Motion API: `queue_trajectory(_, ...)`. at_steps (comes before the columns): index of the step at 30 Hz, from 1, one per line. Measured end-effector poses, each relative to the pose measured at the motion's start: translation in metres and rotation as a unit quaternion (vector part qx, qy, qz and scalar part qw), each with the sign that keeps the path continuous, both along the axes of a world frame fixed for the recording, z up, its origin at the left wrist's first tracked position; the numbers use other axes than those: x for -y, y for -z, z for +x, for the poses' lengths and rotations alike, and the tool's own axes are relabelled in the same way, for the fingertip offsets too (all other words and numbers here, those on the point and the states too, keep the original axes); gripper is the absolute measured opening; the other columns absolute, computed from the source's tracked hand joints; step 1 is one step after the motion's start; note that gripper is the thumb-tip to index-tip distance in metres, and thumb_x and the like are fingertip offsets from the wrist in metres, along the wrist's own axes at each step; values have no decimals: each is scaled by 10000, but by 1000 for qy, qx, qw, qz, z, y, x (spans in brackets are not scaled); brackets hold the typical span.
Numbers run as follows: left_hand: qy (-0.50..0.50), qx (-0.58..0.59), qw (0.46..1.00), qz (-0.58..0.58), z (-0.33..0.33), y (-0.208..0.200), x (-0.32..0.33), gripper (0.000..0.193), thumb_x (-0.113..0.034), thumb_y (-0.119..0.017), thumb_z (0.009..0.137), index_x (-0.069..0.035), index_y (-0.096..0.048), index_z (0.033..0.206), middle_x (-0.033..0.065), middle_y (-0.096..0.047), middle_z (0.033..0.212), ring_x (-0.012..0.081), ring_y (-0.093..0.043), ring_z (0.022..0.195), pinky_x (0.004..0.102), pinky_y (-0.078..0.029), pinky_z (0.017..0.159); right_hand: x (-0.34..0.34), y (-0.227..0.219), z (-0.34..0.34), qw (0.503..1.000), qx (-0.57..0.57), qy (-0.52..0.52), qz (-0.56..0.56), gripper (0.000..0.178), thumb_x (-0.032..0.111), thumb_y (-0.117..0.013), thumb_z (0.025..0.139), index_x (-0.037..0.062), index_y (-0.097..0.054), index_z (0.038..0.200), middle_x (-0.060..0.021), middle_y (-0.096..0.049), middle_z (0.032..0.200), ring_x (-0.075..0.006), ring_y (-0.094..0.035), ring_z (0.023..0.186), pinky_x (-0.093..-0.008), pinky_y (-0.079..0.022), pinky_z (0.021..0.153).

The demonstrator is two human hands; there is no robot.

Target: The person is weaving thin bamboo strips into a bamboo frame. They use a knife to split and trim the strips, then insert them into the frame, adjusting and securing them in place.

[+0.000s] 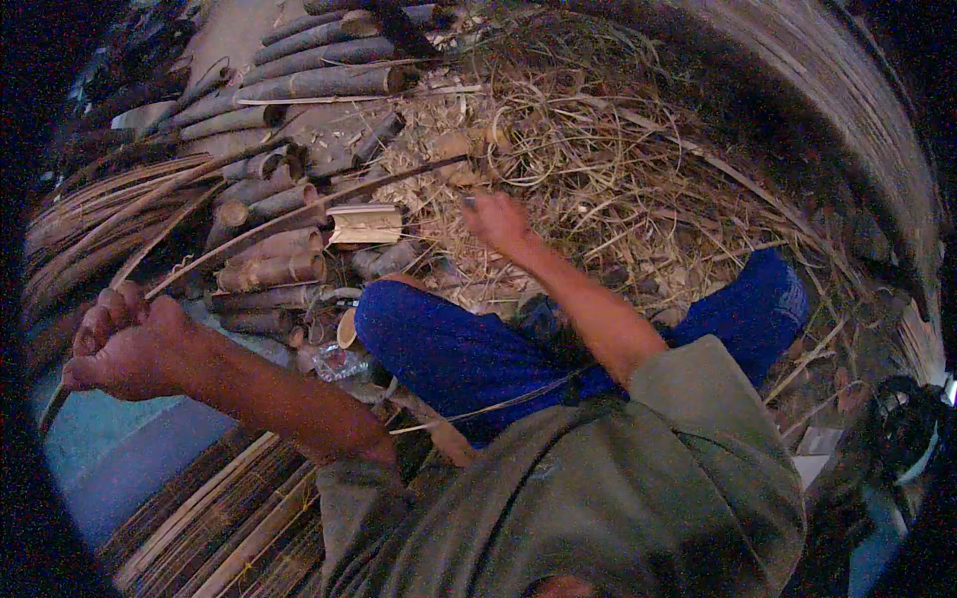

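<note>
My left hand is out at the far left, its fingers wrapped round a long bamboo strip. The strip slants up and right from my fist, and a short end sticks out below it. Its far end reaches a pale wooden or bamboo piece lying among the shavings. Just below that piece is my right hand, closed, with a small dark bit showing at its fingers. What it grips is too blurred to make out. A split bamboo piece, pale inside, lies between my two hands.
Curly bamboo shavings heap up ahead and to the right. Cut bamboo poles lie at the upper left, with shorter sections nearer. Bundled strips lie at the lower left. My blue-clad legs fold across the middle.
</note>
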State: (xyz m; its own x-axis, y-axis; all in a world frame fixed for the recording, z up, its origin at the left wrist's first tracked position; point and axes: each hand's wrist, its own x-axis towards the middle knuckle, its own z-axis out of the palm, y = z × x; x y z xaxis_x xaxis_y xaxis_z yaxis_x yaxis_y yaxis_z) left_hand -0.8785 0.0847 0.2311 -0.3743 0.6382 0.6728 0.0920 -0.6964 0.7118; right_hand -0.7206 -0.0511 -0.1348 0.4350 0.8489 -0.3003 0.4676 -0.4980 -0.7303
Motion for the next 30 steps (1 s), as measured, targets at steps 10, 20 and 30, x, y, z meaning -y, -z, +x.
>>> queue_trajectory(10, 17, 37, 999, -17, -10, 1, -18, 531, -519, -342, 1002, -121, -353, 650, 3, -278, 558, 143, -228, 449, 295, -193, 422, 38, 84, 38, 999, 48, 3, -18, 358, 350, -622, 861, -1, -621, 931, -277, -652, 855, -437, -647, 812, -527, -514, 733)
queue_trajectory(20, 98, 96, 990, -34, -32, -8, -25, 538, -569, -301, 984, -122, -415, 708, 9, -311, 545, 141, -274, 456, 288, -225, 415, 68, 105, 11, 980, -163, 114, 22, 368, 348, -589, 870, -14, -598, 807, -163, -617, 650, -292, -619, 597, -456, -491, 596)
queue_trajectory(30, 53, 93, 991, 77, -57, -53, 5, 581, -627, -343, 980, -90, -459, 793, 19, -359, 564, 157, -343, 461, 298, -313, 428, 65, -43, -32, 991, -128, 33, 37, 345, 340, -584, 876, 5, -594, 794, -128, -597, 646, -239, -588, 584, -418, -461, 580)
